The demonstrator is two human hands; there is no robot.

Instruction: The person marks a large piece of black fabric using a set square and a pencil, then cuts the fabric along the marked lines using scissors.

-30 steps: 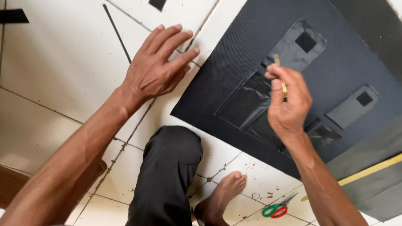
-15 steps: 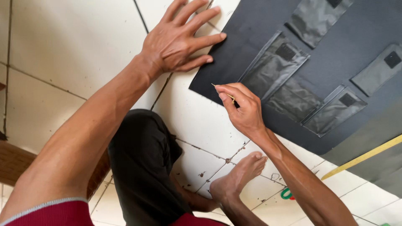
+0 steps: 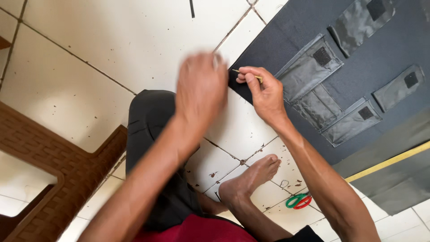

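From my head camera, a large dark grey fabric panel (image 3: 358, 67) lies on the white tiled floor (image 3: 89, 54), its near corner just beside my hands. Grey rectangular pockets (image 3: 309, 71) are sewn onto it, each with a small black square patch (image 3: 321, 56). A yellow strip (image 3: 385, 163) runs along a lower grey sheet, and red-and-green-handled scissors (image 3: 299, 200) lie near my bare foot (image 3: 251, 177).

My right hand (image 3: 264, 94) pinches a thin yellowish stick (image 3: 246, 74) between thumb and fingertips, at the panel's corner edge. My left hand (image 3: 201, 87) is blurred above the tile beside it; I cannot tell how open its fingers are.

Half a second ago my left hand lay flat and spread on the panel's corner; now it has lifted and come nearer the right.
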